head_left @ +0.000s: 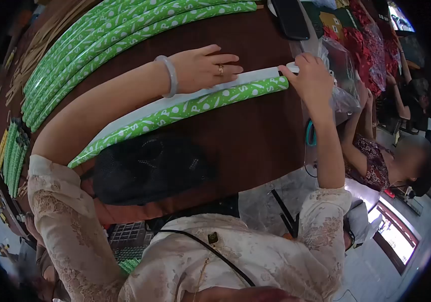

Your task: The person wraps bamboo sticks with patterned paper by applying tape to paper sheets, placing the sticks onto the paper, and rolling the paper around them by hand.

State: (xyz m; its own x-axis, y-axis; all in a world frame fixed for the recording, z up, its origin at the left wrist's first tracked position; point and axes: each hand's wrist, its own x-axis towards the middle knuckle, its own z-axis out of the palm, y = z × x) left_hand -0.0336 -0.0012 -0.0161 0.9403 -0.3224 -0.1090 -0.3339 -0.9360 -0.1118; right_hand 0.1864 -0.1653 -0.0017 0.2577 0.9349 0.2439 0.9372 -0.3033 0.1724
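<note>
A roll of green wrapping paper (pixel 195 107) with white letters and shapes lies across the dark brown table, with a white strip (pixel 258 75) along its far side. My left hand (pixel 203 70), with a pale bangle and a ring, rests flat over this white strip, fingers stretched out and apart. At the right end, my right hand (pixel 312 78) has its fingers closed on the white end beside the roll. Its fingertips partly hide what they grip. A black cloth pouch (pixel 150 168) lies on the near side of the roll.
Several finished green rolls (pixel 125 43) are stacked at the far left. A black phone (pixel 290 19) lies at the far edge. Clear plastic (pixel 343 65) and a teal ring-shaped thing (pixel 310 133) are at the right. A person (pixel 381 156) sits to the right, with others beyond.
</note>
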